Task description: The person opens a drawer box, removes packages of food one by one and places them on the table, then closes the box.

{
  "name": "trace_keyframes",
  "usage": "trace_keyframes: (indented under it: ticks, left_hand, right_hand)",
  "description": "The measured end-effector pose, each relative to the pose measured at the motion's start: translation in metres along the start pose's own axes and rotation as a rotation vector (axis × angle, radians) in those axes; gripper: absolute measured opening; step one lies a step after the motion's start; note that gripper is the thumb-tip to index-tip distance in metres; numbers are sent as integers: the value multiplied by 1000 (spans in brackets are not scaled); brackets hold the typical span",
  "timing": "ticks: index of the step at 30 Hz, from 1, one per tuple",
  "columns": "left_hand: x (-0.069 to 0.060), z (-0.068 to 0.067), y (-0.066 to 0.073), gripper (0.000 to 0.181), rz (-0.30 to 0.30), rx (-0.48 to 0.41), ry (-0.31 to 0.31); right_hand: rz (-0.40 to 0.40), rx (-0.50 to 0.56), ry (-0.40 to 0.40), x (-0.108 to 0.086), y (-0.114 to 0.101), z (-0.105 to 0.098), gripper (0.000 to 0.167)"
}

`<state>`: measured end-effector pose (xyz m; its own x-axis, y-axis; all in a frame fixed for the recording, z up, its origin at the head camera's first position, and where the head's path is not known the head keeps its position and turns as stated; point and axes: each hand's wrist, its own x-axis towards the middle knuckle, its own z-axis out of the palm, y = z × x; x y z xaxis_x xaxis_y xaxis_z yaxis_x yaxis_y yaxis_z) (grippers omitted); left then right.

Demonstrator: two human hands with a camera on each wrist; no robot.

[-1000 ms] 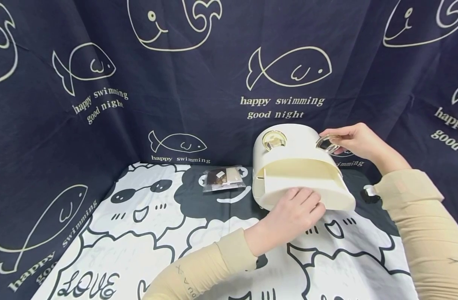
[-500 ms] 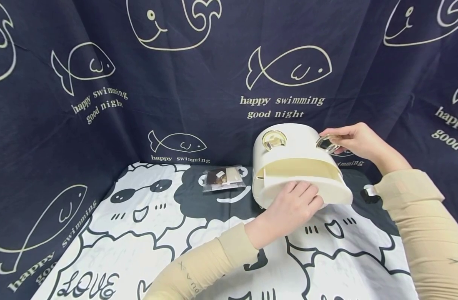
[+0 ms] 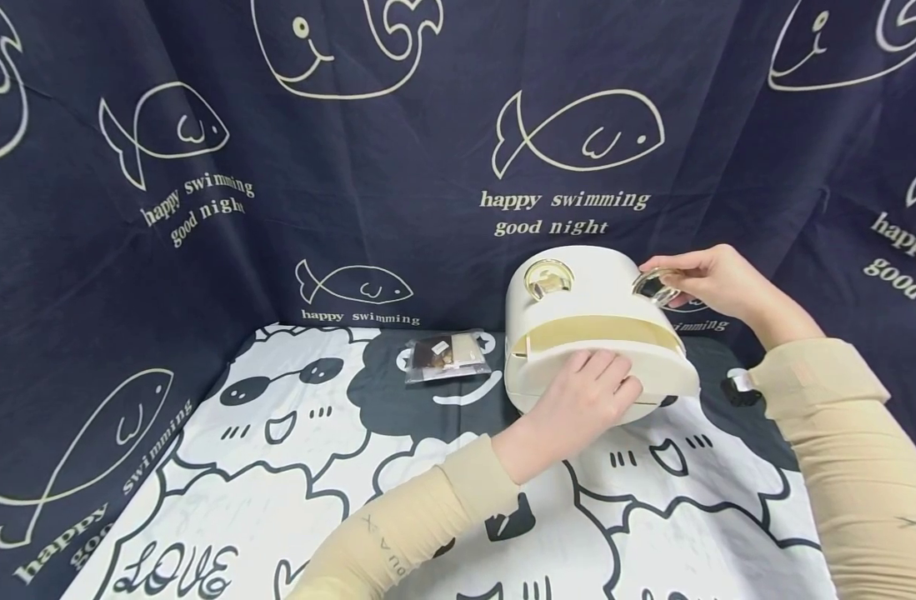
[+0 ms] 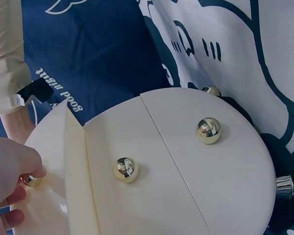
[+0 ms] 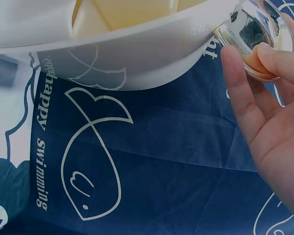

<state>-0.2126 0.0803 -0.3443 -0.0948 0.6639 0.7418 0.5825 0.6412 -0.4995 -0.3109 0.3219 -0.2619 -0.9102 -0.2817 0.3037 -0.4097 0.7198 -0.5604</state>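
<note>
Head view: I recorded a white cabinet [image 3: 603, 287] right of centre on the printed cloth [image 3: 277, 500], its back toward the dark blue curtain [image 3: 397, 183]. Its top drawer [image 3: 658, 371] stood partly pulled out, a strip of pale yellow interior showing above the front. My left hand [image 3: 580, 404] lay against that front with fingers bent. My right hand [image 3: 716, 283] grasped the gold disc [image 3: 650, 287] on the cabinet's right side; a matching left disc [image 3: 549, 281] stood at the other side. Left of the cabinet, well apart from the discs, lay a clear packet [image 3: 447, 358] with brown and pale contents. A small black device [image 3: 741, 388] showed at the right sleeve [image 3: 821, 379].

Left wrist view: I found the thumb and fingers pinching the gold knob [image 4: 33, 181] on the drawer front, which jutted out past 2 lower fronts. Each of these carried 1 round knob, an upper knob [image 4: 126, 170] and a lower knob [image 4: 208, 130].

Right wrist view: I confirmed the disc held between thumb and fingers, the thumb pressed on its shiny face. The cabinet's side curved just beside the hand.
</note>
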Motion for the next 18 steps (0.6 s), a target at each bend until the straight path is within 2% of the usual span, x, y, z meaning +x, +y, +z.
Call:
trace_keyframes:
  ticks: [7,18]
  left_hand:
    - [2,3,-5,32,-2,-19,-48]
    - [-1,32,-4,36,-32,-31,-95]
  right_hand:
    - [7,5,0,0,-1,0,28]
    - [3,-5,-5,1,0,0,29]
